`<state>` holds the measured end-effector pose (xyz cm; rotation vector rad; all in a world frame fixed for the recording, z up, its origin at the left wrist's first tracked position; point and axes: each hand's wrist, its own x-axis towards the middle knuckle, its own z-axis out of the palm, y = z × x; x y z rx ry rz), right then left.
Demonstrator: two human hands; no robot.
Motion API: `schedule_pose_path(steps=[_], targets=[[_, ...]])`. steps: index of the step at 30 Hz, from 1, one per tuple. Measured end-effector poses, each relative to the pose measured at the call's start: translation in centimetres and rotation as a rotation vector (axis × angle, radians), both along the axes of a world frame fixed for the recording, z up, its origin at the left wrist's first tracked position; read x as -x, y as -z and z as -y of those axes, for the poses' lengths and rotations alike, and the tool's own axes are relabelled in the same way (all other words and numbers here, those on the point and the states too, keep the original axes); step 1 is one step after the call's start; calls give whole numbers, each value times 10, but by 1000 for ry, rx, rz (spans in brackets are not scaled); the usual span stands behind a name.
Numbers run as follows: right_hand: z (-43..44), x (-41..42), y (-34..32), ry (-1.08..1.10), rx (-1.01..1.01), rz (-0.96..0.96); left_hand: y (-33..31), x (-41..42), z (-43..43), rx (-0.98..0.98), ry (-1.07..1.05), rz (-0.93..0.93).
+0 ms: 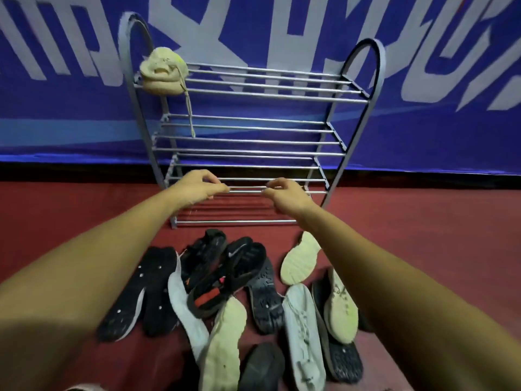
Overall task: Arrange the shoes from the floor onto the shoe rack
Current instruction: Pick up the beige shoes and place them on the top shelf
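A grey metal shoe rack (265, 93) with several barred shelves stands against the blue banner wall. One cream knit shoe (164, 71) sits at the left end of its top shelf, its lace hanging down. My left hand (197, 189) and my right hand (287, 194) are both stretched out to a front bar of a lower shelf, fingers curled on it. On the red floor below lie several shoes in a heap: a black sneaker with a red patch (228, 277), a cream shoe sole-up (300, 262), a white laced shoe (303, 334) and black soles (141, 294).
The blue banner (423, 122) with large white letters hangs right behind the rack. Red floor (423, 227) stretches to either side of the rack and the heap. Another cream sole (222, 342) and a dark shoe (262, 368) lie nearest to me.
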<state>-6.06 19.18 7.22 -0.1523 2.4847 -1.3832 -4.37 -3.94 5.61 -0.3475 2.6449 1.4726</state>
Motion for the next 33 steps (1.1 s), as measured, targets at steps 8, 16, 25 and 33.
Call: schedule_pose_path(steps=[8,16,25,33], targets=[[-78,-23,98,110,-166,168,90,-6,-106,146,250,202],[-174,-53,182,187,-390,349,167,-16,-207,163,464,350],[-223,-61,251,289,-536,549,233,-22,-295,100,618,514],[-241,-60,261,370,-454,597,255,-29,-318,31,507,496]])
